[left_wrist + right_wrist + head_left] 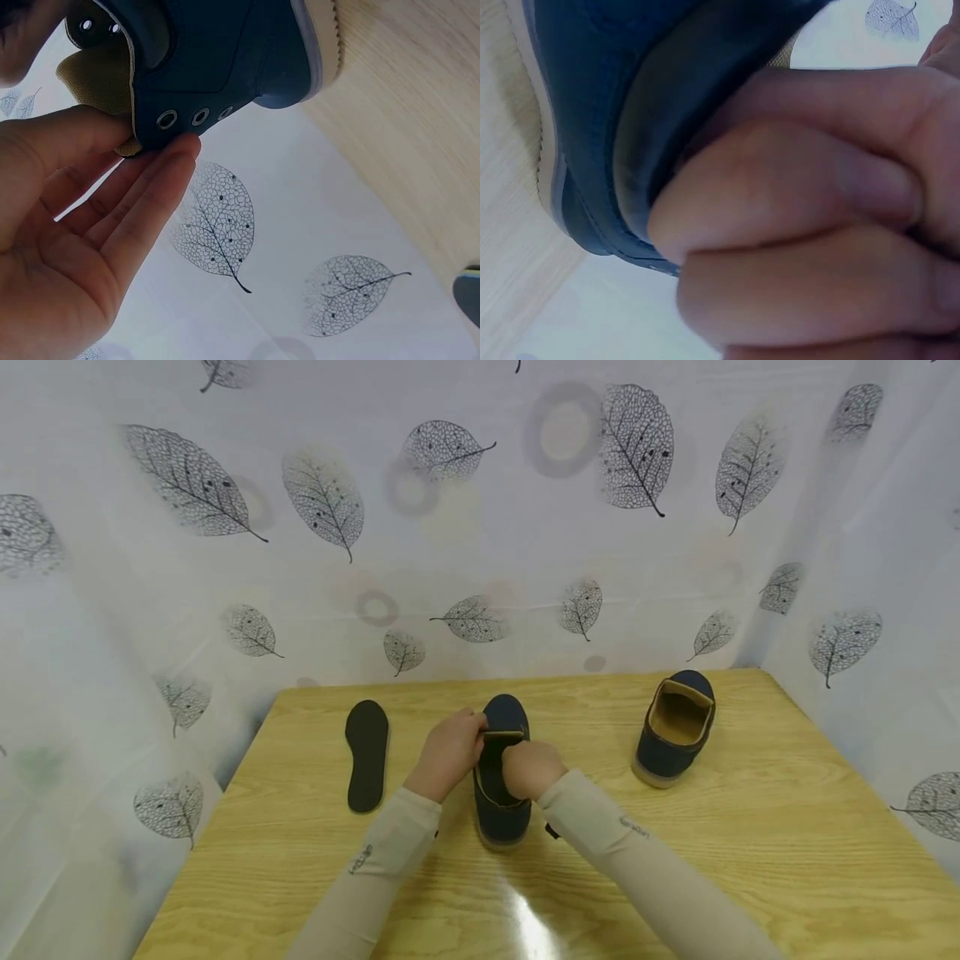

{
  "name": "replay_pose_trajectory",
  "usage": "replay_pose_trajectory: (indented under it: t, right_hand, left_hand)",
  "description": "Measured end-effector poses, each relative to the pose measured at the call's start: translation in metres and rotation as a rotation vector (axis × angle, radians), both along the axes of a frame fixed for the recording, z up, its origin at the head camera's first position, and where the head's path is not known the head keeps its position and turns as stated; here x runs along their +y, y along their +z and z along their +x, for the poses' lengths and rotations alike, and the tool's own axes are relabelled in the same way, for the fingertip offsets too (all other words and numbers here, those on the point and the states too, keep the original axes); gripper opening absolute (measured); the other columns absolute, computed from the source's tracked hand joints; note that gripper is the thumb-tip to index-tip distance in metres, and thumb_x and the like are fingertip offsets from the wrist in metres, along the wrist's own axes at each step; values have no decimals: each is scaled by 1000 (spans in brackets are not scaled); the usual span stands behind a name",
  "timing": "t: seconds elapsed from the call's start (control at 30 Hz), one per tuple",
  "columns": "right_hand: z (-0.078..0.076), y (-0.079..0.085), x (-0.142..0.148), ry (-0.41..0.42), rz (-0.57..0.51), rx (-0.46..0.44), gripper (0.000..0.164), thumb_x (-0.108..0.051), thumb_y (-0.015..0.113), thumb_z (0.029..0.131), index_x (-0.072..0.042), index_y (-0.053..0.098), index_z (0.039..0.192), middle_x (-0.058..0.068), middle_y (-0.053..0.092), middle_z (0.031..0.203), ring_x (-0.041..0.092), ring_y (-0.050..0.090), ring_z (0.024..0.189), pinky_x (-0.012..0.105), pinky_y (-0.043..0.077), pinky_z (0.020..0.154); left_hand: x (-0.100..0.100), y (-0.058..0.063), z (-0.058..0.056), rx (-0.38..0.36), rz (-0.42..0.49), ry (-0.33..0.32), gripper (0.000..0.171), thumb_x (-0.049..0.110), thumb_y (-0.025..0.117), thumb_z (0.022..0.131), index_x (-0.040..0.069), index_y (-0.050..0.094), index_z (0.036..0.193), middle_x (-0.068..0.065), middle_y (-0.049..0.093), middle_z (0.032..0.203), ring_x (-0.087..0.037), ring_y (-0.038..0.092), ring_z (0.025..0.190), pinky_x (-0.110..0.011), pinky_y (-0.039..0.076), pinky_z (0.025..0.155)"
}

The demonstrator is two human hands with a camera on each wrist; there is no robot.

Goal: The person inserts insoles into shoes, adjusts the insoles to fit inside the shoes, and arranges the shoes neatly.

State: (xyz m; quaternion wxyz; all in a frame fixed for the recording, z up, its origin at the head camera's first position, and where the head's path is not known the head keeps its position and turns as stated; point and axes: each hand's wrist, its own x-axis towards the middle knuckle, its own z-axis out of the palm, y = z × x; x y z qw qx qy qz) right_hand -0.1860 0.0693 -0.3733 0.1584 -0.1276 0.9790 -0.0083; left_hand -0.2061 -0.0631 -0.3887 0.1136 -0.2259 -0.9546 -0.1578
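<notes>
A navy shoe [502, 823] stands on the table, toe pointing away, between my two hands. My left hand [447, 753] pinches its front opening edge near the tongue. In the left wrist view, the thumb and fingers grip the eyelet flap [180, 118] beside the tan tongue lining [94, 82]. My right hand [531, 768] reaches over the opening from the right, its fingers curled at the collar. In the right wrist view, one digit passes behind the shoe's padded collar [656, 120], its tip hidden inside. The shoe's interior looks dark.
On the left of the wooden table [277, 860] lies a black insole [367, 758]. A second navy shoe [667, 756] with a tan interior stands toward the right back. A leaf-printed white sheet [510, 543] hangs behind the table and along both sides.
</notes>
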Motion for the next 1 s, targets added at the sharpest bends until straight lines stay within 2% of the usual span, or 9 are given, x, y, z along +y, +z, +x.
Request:
replay_pose_trajectory:
  t: [0.3, 0.4, 0.5, 0.57, 0.63, 0.7, 0.77, 0.83, 1.0]
  right_hand:
    - [-1, 1, 1, 22, 23, -8, 13, -13, 61, 94, -3, 69, 94, 10, 62, 78, 18, 55, 67, 36, 53, 67]
    - [0, -1, 6, 15, -63, -5, 11, -8, 60, 93, -3, 64, 84, 7, 56, 71, 17, 51, 62, 33, 49, 60]
    - [4, -3, 13, -10, -206, -20, 24, -3, 57, 92, -6, 55, 68, 2, 45, 60, 14, 41, 54, 29, 36, 51]
    - [8, -5, 19, -17, -308, -22, 27, -3, 58, 91, -6, 57, 65, 0, 45, 58, 13, 39, 52, 28, 33, 50]
    - [12, -8, 25, -3, -396, 2, 25, -4, 59, 92, -5, 68, 69, 1, 55, 62, 13, 48, 54, 27, 40, 51]
    - [16, -10, 30, 27, -474, 46, 17, -5, 61, 92, -1, 76, 84, 6, 67, 77, 17, 60, 65, 31, 50, 60]
    - [20, -13, 33, 42, -538, 83, 18, -6, 63, 92, 3, 76, 99, 13, 71, 93, 22, 66, 78, 36, 54, 70]
    - [24, -14, 37, 46, -581, 105, 20, -5, 62, 92, 5, 75, 104, 16, 70, 101, 23, 67, 83, 38, 55, 73]
    - [31, -15, 43, 6, -665, 99, 22, -4, 60, 93, 4, 73, 109, 10, 68, 94, 14, 56, 65, 32, 48, 60]
  left_hand:
    - [1, 0, 1, 3, 19, 4, 6, 5, 64, 91, 5, 70, 93, -7, 59, 85, -21, 61, 73, -33, 52, 64]
    - [1, -2, 3, 6, 44, 9, 8, 4, 63, 91, 4, 70, 95, -7, 59, 87, -21, 61, 75, -34, 52, 66]
    - [0, -5, 6, 13, 75, 12, 10, 4, 62, 92, 3, 70, 98, -8, 58, 90, -22, 61, 75, -34, 53, 66]
    - [0, -8, 7, 16, 92, 12, 12, 5, 62, 92, 2, 70, 101, -8, 58, 91, -21, 60, 74, -33, 52, 65]
    - [1, -11, 8, 25, 109, 9, 15, 5, 62, 92, 3, 70, 105, -8, 58, 93, -21, 60, 75, -33, 52, 65]
    - [2, -15, 8, 47, 124, -7, 19, 6, 63, 92, 4, 71, 109, -8, 58, 95, -21, 60, 78, -34, 52, 66]
    - [4, -17, 7, 86, 130, -40, 24, 5, 63, 92, 6, 72, 113, -7, 59, 97, -22, 60, 83, -34, 53, 69]
    - [5, -19, 6, 137, 133, -79, 25, 4, 64, 91, 7, 73, 114, -7, 61, 97, -23, 61, 86, -35, 53, 73]
    - [9, -23, 3, 227, 136, -117, 22, 2, 68, 87, 7, 75, 107, -6, 64, 95, -24, 62, 86, -37, 53, 78]
